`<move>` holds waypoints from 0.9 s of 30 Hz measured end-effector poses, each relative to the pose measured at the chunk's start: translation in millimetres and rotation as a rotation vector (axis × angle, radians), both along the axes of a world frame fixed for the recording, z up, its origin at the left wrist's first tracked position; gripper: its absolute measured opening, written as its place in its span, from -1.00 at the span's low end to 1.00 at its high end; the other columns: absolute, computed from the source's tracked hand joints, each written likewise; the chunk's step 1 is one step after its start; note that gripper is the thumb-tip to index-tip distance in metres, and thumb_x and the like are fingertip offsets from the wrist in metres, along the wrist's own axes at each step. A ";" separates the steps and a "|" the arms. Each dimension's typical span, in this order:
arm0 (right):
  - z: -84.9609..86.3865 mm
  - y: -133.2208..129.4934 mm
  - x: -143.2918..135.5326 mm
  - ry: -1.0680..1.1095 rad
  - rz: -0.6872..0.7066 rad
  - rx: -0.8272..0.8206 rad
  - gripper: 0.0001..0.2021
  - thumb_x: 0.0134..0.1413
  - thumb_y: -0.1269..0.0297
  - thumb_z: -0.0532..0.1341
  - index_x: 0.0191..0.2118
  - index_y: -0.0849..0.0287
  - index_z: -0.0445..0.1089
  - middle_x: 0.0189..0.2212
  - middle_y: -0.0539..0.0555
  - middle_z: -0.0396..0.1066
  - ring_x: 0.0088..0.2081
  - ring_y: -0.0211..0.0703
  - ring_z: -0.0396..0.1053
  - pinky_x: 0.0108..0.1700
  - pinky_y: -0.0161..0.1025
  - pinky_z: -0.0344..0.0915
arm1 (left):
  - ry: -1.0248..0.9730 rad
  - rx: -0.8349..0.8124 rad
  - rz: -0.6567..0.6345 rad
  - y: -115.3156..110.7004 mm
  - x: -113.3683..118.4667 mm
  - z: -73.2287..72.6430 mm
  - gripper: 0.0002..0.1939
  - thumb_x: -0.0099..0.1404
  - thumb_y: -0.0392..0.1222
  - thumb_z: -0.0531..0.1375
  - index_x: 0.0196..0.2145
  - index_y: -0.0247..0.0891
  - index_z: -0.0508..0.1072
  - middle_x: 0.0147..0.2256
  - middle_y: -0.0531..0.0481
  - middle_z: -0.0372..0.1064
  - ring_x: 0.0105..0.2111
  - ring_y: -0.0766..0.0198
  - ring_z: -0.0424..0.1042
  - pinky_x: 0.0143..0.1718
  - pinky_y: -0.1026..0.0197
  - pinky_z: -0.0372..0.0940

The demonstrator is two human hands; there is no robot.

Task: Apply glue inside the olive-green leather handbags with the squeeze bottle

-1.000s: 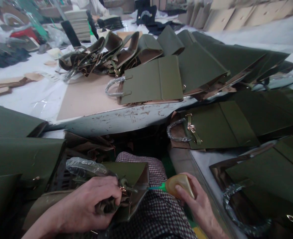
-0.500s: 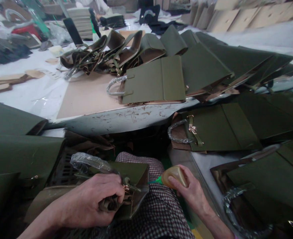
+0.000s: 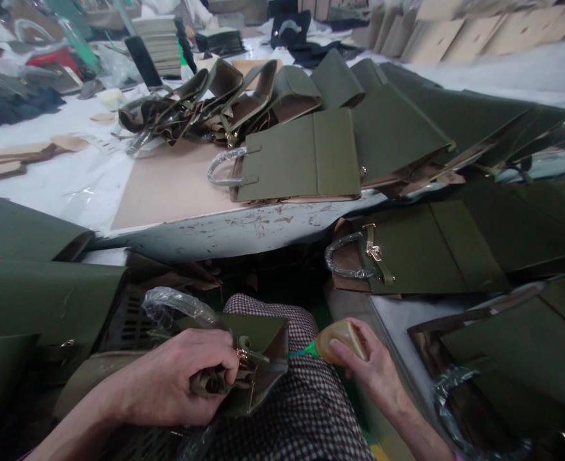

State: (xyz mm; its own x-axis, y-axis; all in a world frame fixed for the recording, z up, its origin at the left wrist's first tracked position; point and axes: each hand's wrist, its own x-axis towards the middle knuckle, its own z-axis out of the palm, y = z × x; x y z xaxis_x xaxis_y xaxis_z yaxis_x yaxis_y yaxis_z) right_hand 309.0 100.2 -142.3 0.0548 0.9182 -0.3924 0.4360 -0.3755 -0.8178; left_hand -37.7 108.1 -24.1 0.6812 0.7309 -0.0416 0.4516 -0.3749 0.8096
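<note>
Across my lap lies an olive green handbag (image 3: 263,326), its plastic-wrapped handle (image 3: 181,304) standing up behind my fingers. My left hand (image 3: 181,378) is closed around the bag's bunched brown lining and upper edge, beside a gold metal clasp (image 3: 242,353). In my right hand (image 3: 366,358) is a yellowish squeeze bottle (image 3: 337,339) with a green nozzle (image 3: 310,349). The thin nozzle tip points left, at the bag's near right corner. Whether it touches the bag edge I cannot tell.
One green handbag (image 3: 302,153) lies at the front edge of the white table (image 3: 186,227), before a row of similar bags. More green bags lie to my right (image 3: 431,250) and left (image 3: 47,301). A dark plastic crate (image 3: 131,317) stands beside my lap.
My right hand and the bottle have shifted slightly right. The handbag in my left hand has turned a little, and its grip stays the same.
</note>
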 end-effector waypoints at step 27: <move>-15.2 12.4 -16.0 -0.129 0.066 0.340 -0.48 0.07 -0.13 0.38 0.01 0.11 0.41 -0.07 0.22 0.55 -0.04 0.22 0.54 0.14 0.14 0.47 | -0.015 -0.041 -0.009 -2.7 0.9 -5.9 -0.74 0.13 -0.48 0.14 -0.30 -0.13 0.31 -0.40 0.19 0.30 -0.40 0.36 0.28 -0.35 0.31 0.07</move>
